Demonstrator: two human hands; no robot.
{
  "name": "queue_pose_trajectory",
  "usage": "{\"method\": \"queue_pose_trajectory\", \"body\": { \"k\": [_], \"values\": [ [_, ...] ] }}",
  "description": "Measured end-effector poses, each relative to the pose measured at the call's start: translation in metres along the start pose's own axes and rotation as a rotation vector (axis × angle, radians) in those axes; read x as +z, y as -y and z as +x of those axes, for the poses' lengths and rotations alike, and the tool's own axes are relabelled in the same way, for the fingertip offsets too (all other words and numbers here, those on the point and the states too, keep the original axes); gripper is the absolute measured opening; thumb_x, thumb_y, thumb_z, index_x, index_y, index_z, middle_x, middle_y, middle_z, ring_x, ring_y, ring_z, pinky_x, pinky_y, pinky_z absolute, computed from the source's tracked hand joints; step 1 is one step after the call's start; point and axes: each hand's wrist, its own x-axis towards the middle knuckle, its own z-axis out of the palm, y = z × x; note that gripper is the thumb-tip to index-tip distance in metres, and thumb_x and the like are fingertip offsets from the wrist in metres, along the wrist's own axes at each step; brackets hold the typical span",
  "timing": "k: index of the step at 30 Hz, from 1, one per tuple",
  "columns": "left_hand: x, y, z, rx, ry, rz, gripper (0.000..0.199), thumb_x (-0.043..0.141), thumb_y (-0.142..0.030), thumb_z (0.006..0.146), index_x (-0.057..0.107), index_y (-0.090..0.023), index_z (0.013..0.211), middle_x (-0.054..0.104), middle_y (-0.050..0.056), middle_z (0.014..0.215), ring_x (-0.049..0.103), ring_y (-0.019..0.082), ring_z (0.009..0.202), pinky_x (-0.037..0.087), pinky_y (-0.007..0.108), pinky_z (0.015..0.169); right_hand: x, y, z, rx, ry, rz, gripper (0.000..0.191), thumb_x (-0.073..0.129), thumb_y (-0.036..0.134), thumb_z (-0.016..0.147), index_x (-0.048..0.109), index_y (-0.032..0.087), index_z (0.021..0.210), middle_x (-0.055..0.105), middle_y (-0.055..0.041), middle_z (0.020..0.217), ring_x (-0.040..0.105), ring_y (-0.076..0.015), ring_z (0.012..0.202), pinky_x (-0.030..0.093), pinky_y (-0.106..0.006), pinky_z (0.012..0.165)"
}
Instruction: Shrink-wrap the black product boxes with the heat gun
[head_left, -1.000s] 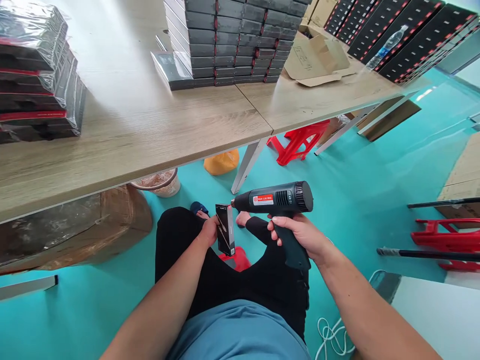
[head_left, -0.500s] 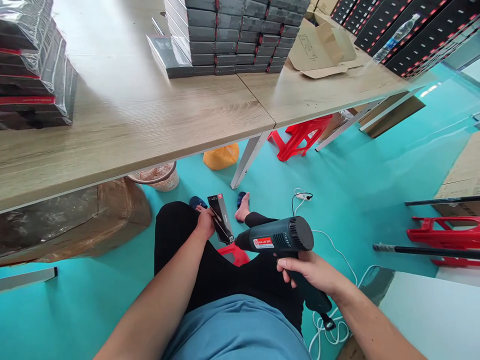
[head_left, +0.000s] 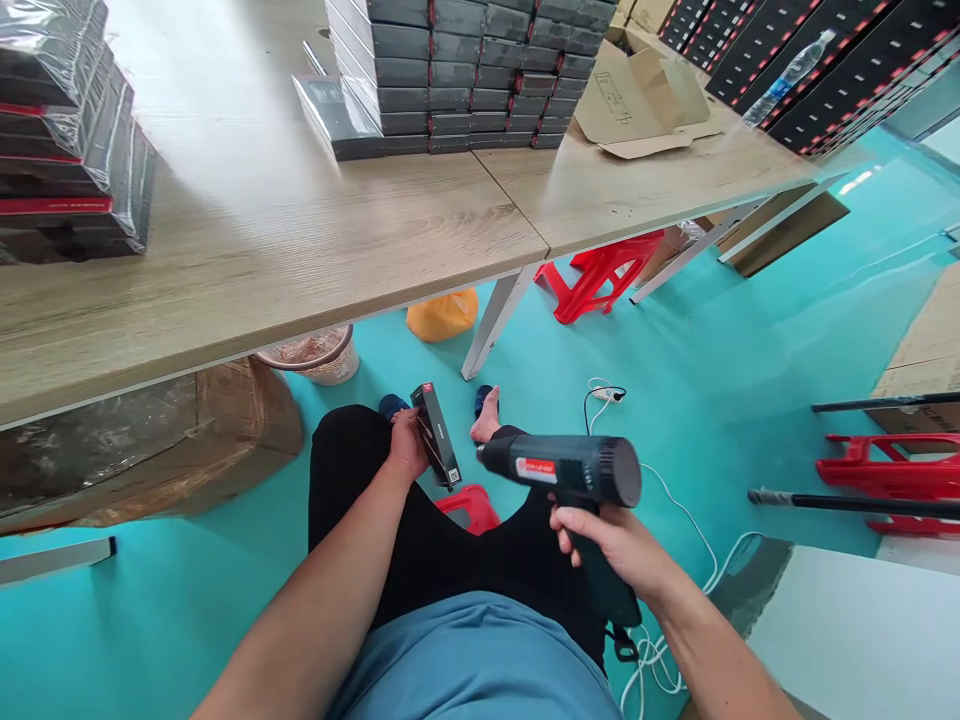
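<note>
Between my knees, my left hand [head_left: 407, 447] is closed around one long side of a slim black box [head_left: 438, 436] with a red mark at its far end and a small printed code at its near end. My right hand [head_left: 600, 535] grips the handle of a dark heat gun [head_left: 570, 468] with a red and white label. Its nozzle points left toward the box, with a gap between them. The heat gun's handle end hangs over my right thigh, close to a white cable [head_left: 654, 650] on the floor.
Ahead is a wooden table [head_left: 300, 270] with stacked dark boxes [head_left: 465, 80], wrapped boxes [head_left: 67, 160] and an opened carton [head_left: 637, 100]. Beneath it are a waste bin [head_left: 337, 362], a yellow bag [head_left: 444, 315], a red stool [head_left: 596, 278] and a large taped carton [head_left: 247, 430].
The slim box has turned in my left hand, showing a different, narrower face. The heat gun has shifted slightly right, its nozzle now farther from the box.
</note>
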Motion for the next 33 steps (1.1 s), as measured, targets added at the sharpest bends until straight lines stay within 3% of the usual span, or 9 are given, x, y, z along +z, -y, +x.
{"method": "queue_pose_trajectory", "body": {
  "k": [3, 5, 8, 10, 14, 19, 28, 30, 33],
  "values": [
    [0.010, -0.008, -0.019, -0.090, 0.142, 0.026, 0.067, 0.059, -0.077, 0.077, 0.062, -0.022, 0.115, 0.068, 0.011, 0.090, 0.067, 0.028, 0.078, 0.050, 0.033, 0.054, -0.008, 0.006, -0.002, 0.027, -0.021, 0.163, 0.042, 0.081, 0.043, 0.076, 0.072, 0.016, 0.106, 0.071, -0.0056, 0.086, 0.064, -0.0160, 0.067, 0.053, -0.026, 0.054],
    [0.015, -0.012, -0.029, -0.149, 0.260, -0.026, 0.076, 0.055, -0.082, 0.077, 0.060, -0.022, 0.122, 0.070, 0.015, 0.105, 0.068, 0.031, 0.092, 0.051, 0.033, 0.056, -0.011, 0.007, -0.001, 0.061, 0.013, 0.265, 0.041, 0.082, 0.040, 0.075, 0.073, 0.015, 0.106, 0.071, -0.0063, 0.087, 0.065, -0.0156, 0.066, 0.052, -0.024, 0.052],
    [0.017, -0.015, -0.037, -0.244, 0.443, -0.078, 0.073, 0.049, -0.072, 0.087, 0.057, -0.016, 0.134, 0.068, 0.019, 0.120, 0.065, 0.033, 0.108, 0.053, 0.031, 0.062, -0.014, 0.002, 0.009, 0.066, -0.021, 0.442, 0.031, 0.079, 0.036, 0.076, 0.074, 0.015, 0.099, 0.069, -0.0058, 0.083, 0.062, -0.0138, 0.064, 0.051, -0.022, 0.050],
    [0.016, -0.015, -0.038, -0.285, 0.502, -0.055, 0.067, 0.050, -0.060, 0.091, 0.055, -0.012, 0.138, 0.069, 0.020, 0.120, 0.066, 0.032, 0.110, 0.056, 0.033, 0.069, -0.015, -0.002, 0.020, 0.058, -0.048, 0.563, 0.025, 0.076, 0.033, 0.077, 0.073, 0.016, 0.094, 0.066, -0.0049, 0.080, 0.059, -0.0130, 0.063, 0.051, -0.021, 0.050],
    [0.010, -0.012, -0.036, -0.265, 0.475, 0.049, 0.062, 0.052, -0.047, 0.089, 0.057, -0.008, 0.137, 0.073, 0.020, 0.114, 0.071, 0.031, 0.100, 0.057, 0.042, 0.085, -0.015, -0.006, 0.038, 0.057, -0.026, 0.720, 0.018, 0.070, 0.031, 0.081, 0.071, 0.018, 0.093, 0.063, -0.0039, 0.080, 0.056, -0.0126, 0.063, 0.052, -0.021, 0.049],
    [0.005, -0.008, -0.030, -0.240, 0.424, 0.174, 0.057, 0.055, -0.047, 0.088, 0.066, -0.005, 0.124, 0.075, 0.022, 0.108, 0.073, 0.033, 0.091, 0.058, 0.042, 0.076, -0.012, 0.000, 0.042, 0.062, 0.000, 0.748, 0.016, 0.068, 0.029, 0.083, 0.070, 0.018, 0.094, 0.062, -0.0043, 0.081, 0.055, -0.0122, 0.063, 0.052, -0.020, 0.049],
    [0.013, -0.006, -0.036, -0.257, 0.373, 0.291, 0.048, 0.055, -0.045, 0.090, 0.072, -0.003, 0.106, 0.076, 0.023, 0.092, 0.073, 0.030, 0.077, 0.057, 0.040, 0.072, 0.000, 0.017, 0.053, 0.028, -0.016, 0.659, 0.016, 0.069, 0.030, 0.082, 0.071, 0.016, 0.090, 0.066, -0.0046, 0.079, 0.058, -0.0128, 0.062, 0.051, -0.021, 0.048],
    [0.012, -0.005, -0.034, -0.274, 0.348, 0.292, 0.044, 0.057, -0.045, 0.089, 0.073, -0.005, 0.101, 0.076, 0.021, 0.088, 0.072, 0.030, 0.074, 0.057, 0.040, 0.071, 0.005, 0.023, 0.049, 0.013, 0.012, 0.569, 0.019, 0.070, 0.031, 0.081, 0.072, 0.015, 0.091, 0.067, -0.0048, 0.079, 0.060, -0.0123, 0.061, 0.051, -0.021, 0.049],
    [0.010, -0.003, -0.029, -0.201, 0.251, 0.257, 0.030, 0.063, -0.040, 0.087, 0.072, -0.012, 0.094, 0.074, 0.012, 0.075, 0.071, 0.028, 0.064, 0.056, 0.038, 0.066, 0.011, 0.037, 0.040, -0.017, 0.179, 0.272, 0.027, 0.076, 0.033, 0.078, 0.072, 0.013, 0.097, 0.071, -0.0060, 0.079, 0.064, -0.0146, 0.062, 0.051, -0.023, 0.050]
  ]
}}
